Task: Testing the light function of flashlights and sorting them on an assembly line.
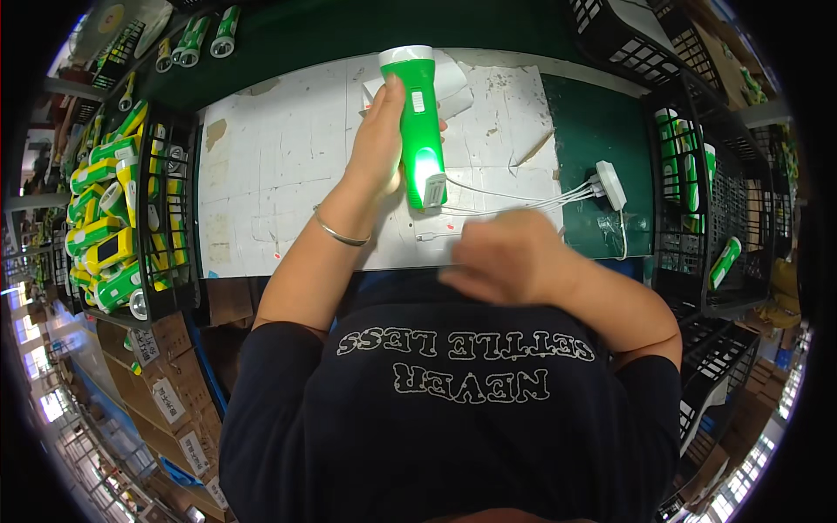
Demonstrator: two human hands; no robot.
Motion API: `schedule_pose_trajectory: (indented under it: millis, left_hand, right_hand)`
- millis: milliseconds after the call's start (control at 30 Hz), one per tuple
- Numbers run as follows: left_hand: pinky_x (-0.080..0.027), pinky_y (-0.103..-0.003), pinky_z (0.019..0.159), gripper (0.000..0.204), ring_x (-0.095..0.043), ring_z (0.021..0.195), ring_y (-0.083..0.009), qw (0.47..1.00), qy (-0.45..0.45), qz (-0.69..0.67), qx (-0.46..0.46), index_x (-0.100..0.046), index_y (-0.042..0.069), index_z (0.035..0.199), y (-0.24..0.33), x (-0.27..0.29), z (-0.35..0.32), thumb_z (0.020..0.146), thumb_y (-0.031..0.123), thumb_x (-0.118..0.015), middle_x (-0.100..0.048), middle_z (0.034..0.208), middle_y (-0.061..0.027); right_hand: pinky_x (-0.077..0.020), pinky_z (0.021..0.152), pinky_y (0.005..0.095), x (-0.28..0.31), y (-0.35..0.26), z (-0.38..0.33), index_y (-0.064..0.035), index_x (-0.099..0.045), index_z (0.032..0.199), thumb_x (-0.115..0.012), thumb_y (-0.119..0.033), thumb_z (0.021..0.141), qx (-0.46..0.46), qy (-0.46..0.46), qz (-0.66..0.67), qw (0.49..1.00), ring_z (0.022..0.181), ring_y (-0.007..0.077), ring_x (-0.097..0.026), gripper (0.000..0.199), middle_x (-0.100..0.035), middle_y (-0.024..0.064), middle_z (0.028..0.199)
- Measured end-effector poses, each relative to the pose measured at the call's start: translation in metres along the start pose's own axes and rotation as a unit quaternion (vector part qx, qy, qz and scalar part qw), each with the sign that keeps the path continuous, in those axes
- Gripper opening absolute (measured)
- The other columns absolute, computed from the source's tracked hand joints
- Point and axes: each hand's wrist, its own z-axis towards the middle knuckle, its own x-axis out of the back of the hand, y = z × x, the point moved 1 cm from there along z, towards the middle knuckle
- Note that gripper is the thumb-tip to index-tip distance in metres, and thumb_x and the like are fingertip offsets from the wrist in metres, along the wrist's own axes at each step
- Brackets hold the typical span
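My left hand (379, 144) is wrapped round a green flashlight (421, 118) with a white head pointing away from me and a white switch on its side. Near its lower end a bright white light glows, and beside the glow a small white rectangular piece (434, 190) sticks out. Whether a cable joins it there I cannot tell. My right hand (510, 255) is smeared by motion over the table's near edge, below the flashlight, and its fingers are unclear. White charging cables (545, 205) run from a white charger block (610, 186) on the right; one loose cable plug (425, 237) lies near my right hand.
A white board (279, 174) covers the table, with a crumpled white sheet (453, 91) behind the flashlight. On the left stands a black basket (153, 301) full of green and yellow flashlights. Another black basket (737, 296) holds several on the right. More flashlights (193, 39) lie far left.
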Motion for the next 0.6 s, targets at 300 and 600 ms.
schedule_pose_trajectory:
  millis: [300, 600]
  left_hand:
    - [-0.048, -0.032, 0.056, 0.049, -0.056, 0.064, -0.0199, 0.994, -0.009, -0.104, 0.023, -0.047, 0.005, 0.105, 0.003, 0.008, -0.001, 0.090, 0.052, -0.041, -0.056, 0.081, -0.0125]
    - [-0.049, -0.029, 0.064, 0.035, -0.056, 0.076, -0.0158, 0.995, -0.084, -0.041, 0.030, -0.040, 0.004, 0.112, -0.005, -0.010, -0.019, 0.088, 0.025, -0.056, -0.052, 0.091, -0.0083]
  right_hand:
    - [-0.0419, 0.043, 0.0335, -0.022, 0.010, -0.006, -0.0118, -0.056, 0.079, -0.065, -0.015, 0.070, -0.019, 0.044, -0.047, 0.998, 0.049, 0.0212, -0.054, 0.013, -0.051, 0.0027, 0.061]
    - [-0.0298, 0.049, 0.0230, -0.028, 0.054, 0.015, -0.0069, -0.037, 0.071, -0.074, -0.018, 0.072, -0.333, 0.196, 0.247, 0.889, 0.058, 0.0067, -0.032, 0.039, -0.036, -0.0018, 0.063]
